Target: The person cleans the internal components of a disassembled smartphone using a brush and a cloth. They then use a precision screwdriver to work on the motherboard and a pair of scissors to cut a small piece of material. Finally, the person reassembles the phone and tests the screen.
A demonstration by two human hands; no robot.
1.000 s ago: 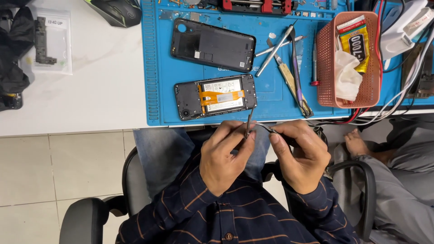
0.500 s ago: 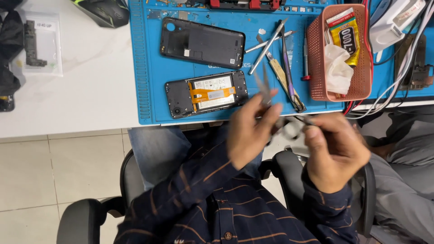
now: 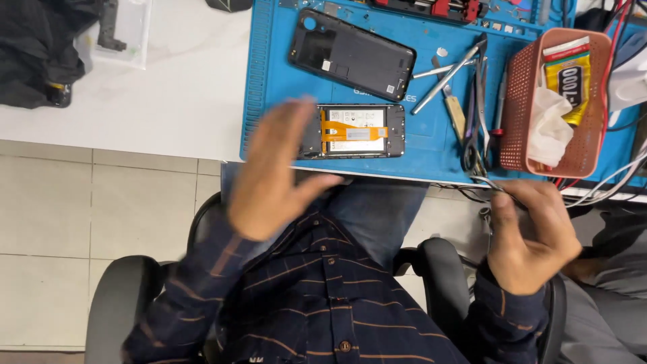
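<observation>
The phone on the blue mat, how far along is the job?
Done: the back cover is off and lies above the open phone, whose battery and orange flex show. In hand: the right hand holds tweezers; the left hand, blurred and open, is over the phone's left end. Left: the phone remains uncovered.
</observation>
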